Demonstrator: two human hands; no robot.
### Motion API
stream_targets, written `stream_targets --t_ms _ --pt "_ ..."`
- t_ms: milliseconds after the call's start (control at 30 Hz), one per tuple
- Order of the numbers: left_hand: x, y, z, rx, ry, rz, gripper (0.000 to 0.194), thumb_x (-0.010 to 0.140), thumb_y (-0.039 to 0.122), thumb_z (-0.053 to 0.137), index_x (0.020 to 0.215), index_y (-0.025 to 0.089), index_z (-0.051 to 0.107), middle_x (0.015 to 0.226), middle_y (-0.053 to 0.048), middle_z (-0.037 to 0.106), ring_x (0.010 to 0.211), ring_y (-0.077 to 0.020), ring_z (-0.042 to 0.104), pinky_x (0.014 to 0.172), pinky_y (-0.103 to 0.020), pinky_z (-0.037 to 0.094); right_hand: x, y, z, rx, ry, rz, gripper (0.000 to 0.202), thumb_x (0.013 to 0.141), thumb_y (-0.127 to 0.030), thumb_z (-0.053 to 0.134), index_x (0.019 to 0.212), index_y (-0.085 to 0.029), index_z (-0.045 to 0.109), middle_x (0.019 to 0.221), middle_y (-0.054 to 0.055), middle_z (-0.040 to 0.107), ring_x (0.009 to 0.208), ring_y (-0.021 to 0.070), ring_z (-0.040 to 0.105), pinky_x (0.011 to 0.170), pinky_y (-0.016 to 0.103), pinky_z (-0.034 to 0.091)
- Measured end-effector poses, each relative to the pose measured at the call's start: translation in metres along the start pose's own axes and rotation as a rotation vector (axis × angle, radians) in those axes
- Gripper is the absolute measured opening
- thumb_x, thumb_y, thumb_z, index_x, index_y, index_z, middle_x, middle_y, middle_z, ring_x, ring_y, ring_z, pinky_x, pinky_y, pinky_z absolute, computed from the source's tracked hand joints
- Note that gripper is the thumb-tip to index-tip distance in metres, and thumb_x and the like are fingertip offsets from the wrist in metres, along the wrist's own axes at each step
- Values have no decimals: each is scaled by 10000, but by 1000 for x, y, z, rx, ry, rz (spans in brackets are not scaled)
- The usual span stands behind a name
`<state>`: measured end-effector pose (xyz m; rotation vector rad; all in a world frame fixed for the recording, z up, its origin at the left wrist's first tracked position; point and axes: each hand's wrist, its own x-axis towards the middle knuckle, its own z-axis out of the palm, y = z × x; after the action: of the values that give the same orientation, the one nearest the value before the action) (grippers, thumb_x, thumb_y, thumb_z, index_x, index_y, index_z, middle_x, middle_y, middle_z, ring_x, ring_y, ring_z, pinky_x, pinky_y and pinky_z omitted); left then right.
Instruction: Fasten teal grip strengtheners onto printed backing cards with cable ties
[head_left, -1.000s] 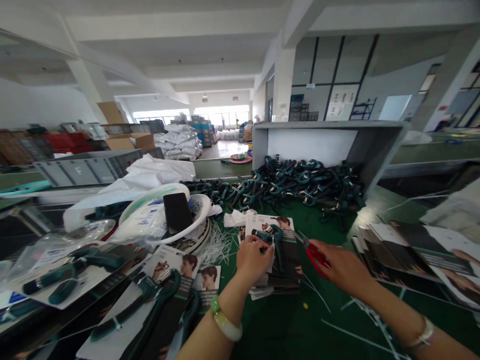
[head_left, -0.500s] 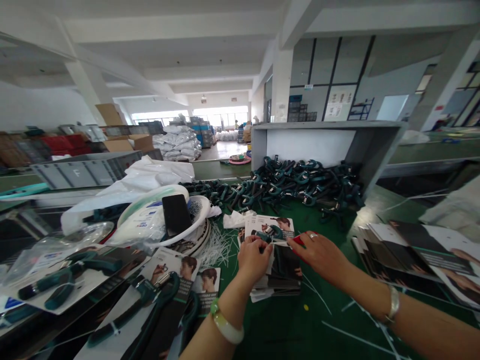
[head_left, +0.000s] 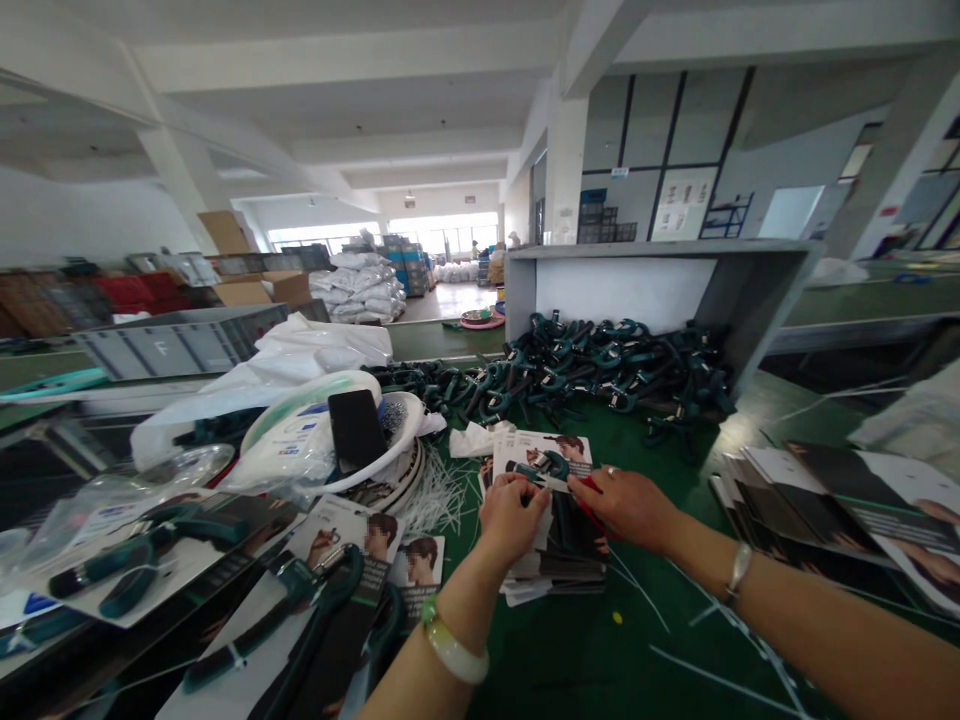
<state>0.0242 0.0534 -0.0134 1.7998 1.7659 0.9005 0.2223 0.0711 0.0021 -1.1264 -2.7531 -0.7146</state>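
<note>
My left hand [head_left: 511, 515] is closed in a pinch at the near edge of a printed card [head_left: 531, 446]; whatever lies between the fingertips is hidden. A teal-and-black hand tool [head_left: 553, 464] rests on this card, just beyond my fingers. My right hand [head_left: 631, 506] grips a red-handled cutting tool [head_left: 592, 497], its pale metal tip pointing left toward my left fingertips. Beneath both hands is a stack of printed cards [head_left: 559, 575], mostly dark on top. White plastic ties [head_left: 637, 590] lie beside the stack.
A grey crate on its side [head_left: 772, 310] spills many teal tools [head_left: 600, 365] across the back. Left are a white basin [head_left: 405, 425], a phone [head_left: 355, 430], loose ties [head_left: 439, 495] and carded tools [head_left: 300, 590]. More cards [head_left: 840, 510] are stacked at right.
My right hand has shifted slightly left and its wrist has turned, with the red handles now angled more downward. My left hand stays pinched in nearly the same place.
</note>
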Motion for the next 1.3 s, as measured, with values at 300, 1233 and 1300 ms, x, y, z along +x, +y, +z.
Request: stream_targets --t_ms 300,1233,1300 --pt "5 -12 -6 -2 163 -52 266 816 365 483 722 188 658 888 -37 642 908 -183 575 798 -289 444 0 7 -20 305 -182 78 297 793 -198 489 1062 -214 613 869 65 685 736 174 625 597 238 392" --pt "0 -43 -19 -61 -61 -22 397 665 591 572 816 246 702 834 -10 697 782 -187 600 611 -236 376 95 24 -54 739 -923 -67 590 497 -580 713 946 -198 691 600 -37 563 505 86 449 463 200 324" --pt "0 -45 -18 -78 -68 -26 409 659 603 572 812 247 703 829 -7 698 777 -186 602 596 -232 371 97 25 -54 765 -920 -70 591 471 -558 737 930 -188 696 599 -42 554 502 81 443 457 195 323"
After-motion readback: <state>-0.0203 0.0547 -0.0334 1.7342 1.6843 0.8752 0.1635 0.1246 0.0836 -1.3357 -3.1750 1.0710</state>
